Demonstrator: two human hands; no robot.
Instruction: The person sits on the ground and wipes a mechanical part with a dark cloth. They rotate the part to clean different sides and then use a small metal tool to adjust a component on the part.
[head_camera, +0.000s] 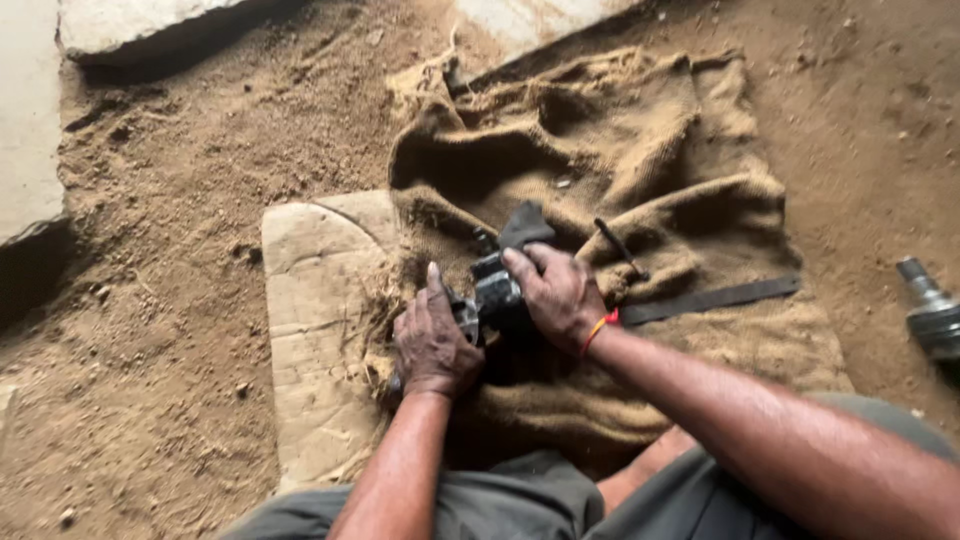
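Observation:
A dark greasy metal part (497, 290) rests on a crumpled burlap sack (640, 170) in front of me. My left hand (432, 345) grips its near left end. My right hand (556, 295), with a red and yellow thread at the wrist, lies on top of the part, fingers wrapped over it. A black rubber-like flap (525, 224) sticks up just behind the part. Much of the part is hidden under my hands.
A thin dark rod (620, 248) and a flat black strip (712, 299) lie on the sack to the right. A worn flat stone (318, 320) sits at left, a metal shaft joint (930, 310) at the right edge, pale slabs (30, 120) at top left on sandy ground.

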